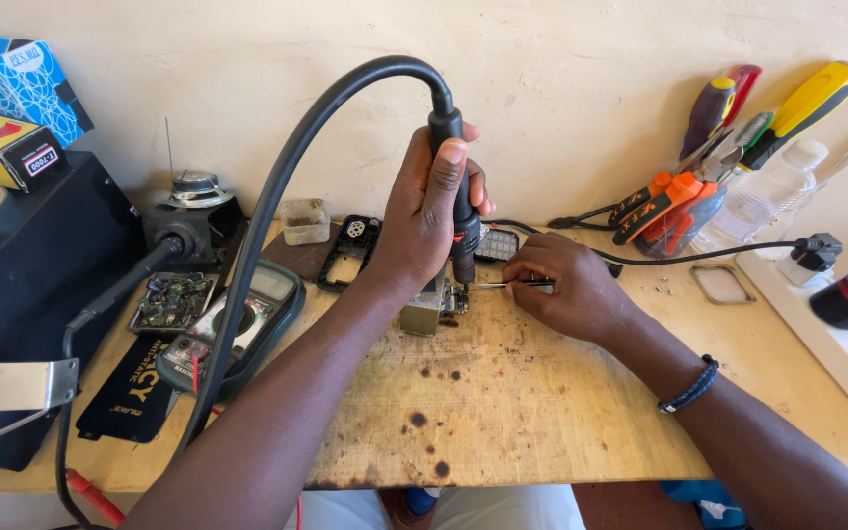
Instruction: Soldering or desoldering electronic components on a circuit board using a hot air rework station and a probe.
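My left hand [427, 221] grips a black hot-air tool handle [449, 177] upright, its thick black hose [277, 196] arching up and over to the left. The nozzle points down at a small circuit board [456, 299] on the wooden bench [503, 412], next to a small grey metal block [422, 312]. My right hand [566, 287] rests on the bench to the right and pinches thin metal tweezers [503, 285], whose tips reach left to the board under the nozzle.
A multimeter [233, 329], loose circuit boards [171, 299] and a phone frame [348, 250] lie at left. A black box [22, 285] with cartons stands far left. Screwdrivers and pliers [709, 177], a plastic bottle [768, 196] and a white power strip [836, 334] are at right.
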